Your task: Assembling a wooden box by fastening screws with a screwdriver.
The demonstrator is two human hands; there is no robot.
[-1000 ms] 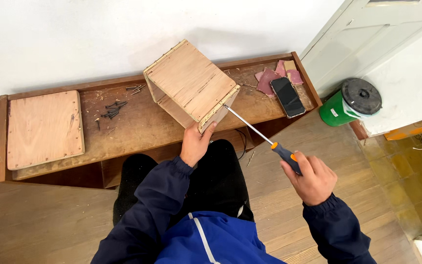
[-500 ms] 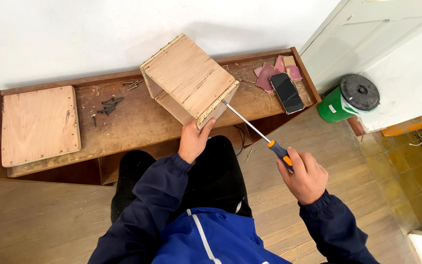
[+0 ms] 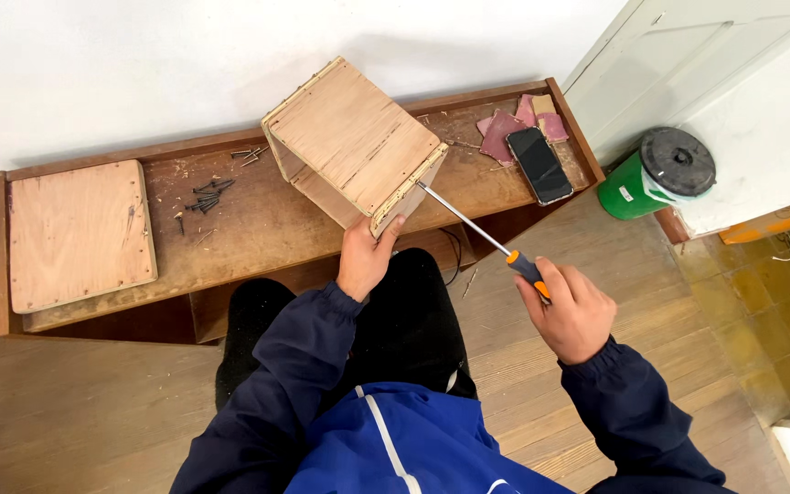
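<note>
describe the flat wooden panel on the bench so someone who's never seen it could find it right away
Start at the long wooden bench against the white wall and go to its far left end. The square plywood panel lies flat there, alone, left of the scattered dark screws, unlike the tilted open box.

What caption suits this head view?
Left hand steadies a plywood box while right hand drives a long screwdriver into it.

Single head-worn view — looks steeply down from above the person's chest, facing the wall; counter (image 3: 258, 229) spans mid-frame at arm's reach, floor below — no second view.
</note>
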